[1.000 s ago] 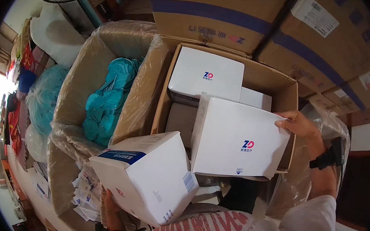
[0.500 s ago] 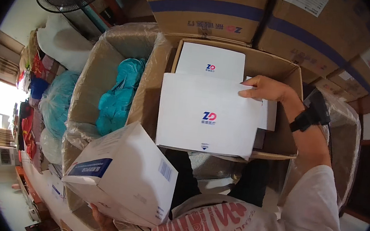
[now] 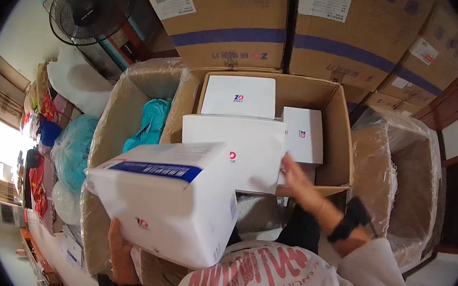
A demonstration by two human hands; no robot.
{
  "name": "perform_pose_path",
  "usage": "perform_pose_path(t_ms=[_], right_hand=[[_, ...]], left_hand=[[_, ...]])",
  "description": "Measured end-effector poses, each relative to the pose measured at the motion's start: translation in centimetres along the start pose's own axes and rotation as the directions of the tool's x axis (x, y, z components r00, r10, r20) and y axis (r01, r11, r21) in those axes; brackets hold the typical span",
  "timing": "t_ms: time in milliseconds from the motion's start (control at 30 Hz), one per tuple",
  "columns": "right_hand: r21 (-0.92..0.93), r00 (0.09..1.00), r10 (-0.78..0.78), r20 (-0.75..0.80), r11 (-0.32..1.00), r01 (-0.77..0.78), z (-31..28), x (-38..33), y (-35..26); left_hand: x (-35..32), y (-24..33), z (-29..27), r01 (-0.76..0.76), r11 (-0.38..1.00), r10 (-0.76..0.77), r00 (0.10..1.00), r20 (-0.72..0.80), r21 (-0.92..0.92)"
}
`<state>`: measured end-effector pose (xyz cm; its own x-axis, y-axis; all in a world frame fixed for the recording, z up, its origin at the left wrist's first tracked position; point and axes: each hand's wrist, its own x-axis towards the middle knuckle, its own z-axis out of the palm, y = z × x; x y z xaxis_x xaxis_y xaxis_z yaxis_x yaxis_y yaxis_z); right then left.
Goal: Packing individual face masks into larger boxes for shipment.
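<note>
Settling flat into the open brown cardboard carton (image 3: 340,107), the white rectangular box (image 3: 232,149) is now released by the withdrawing right hand (image 3: 299,179), fingers loose, while the left hand (image 3: 120,249) grasps the blue-striped white box (image 3: 170,198).

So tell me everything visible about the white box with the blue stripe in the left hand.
The white box with the blue stripe looks like closed cardboard, with small printing on its end face and a small red and blue mark low on its side. It is tilted and raised in front of the person's chest, held from below by the left hand. It hides part of the open carton behind it.
</note>
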<state>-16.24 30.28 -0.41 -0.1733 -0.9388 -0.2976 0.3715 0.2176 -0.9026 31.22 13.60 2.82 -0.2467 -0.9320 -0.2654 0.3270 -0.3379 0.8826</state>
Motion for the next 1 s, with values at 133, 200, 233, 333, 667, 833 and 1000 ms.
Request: perform_pose_path(t_ms=[133,200,233,333,667,833,1000], right_hand=[[-0.097,0.968,-0.07,0.239,0.991,0.095,5.0,-5.0,-2.9],[-0.141,0.964,-0.134,0.228,0.975,0.169,6.4,-5.9,-4.7],[-0.179,0.951,-0.191,0.245,0.955,0.238,6.6,-5.5,-5.2],[-0.164,0.951,-0.279,0.132,0.94,0.298,5.2,-3.7,-8.1],[-0.227,0.958,-0.212,0.192,0.94,0.253,2.5,-2.3,-8.6],[0.134,0.974,0.033,-0.226,0.991,-0.002,-8.8,7.6,-4.4],[0.094,0.951,0.247,-0.189,0.968,-0.232,-14.3,21.0,3.9]], left_hand=[[3.4,0.7,5.3,0.126,0.979,-0.152,0.975,0.162,0.16],[3.6,1.5,11.3,0.074,0.951,-0.139,0.97,0.201,0.3],[3.4,2.0,13.7,0.068,0.937,-0.12,0.984,0.133,0.342],[2.6,3.0,18.5,0.016,0.93,-0.056,0.994,0.099,0.367],[6.9,-2.1,12.0,0.133,0.986,-0.143,0.983,0.111,0.1],[6.4,-3.3,11.4,0.09,0.988,-0.098,0.993,0.058,0.124],[5.8,-3.6,11.4,0.038,0.986,-0.038,0.999,-0.006,0.16]])
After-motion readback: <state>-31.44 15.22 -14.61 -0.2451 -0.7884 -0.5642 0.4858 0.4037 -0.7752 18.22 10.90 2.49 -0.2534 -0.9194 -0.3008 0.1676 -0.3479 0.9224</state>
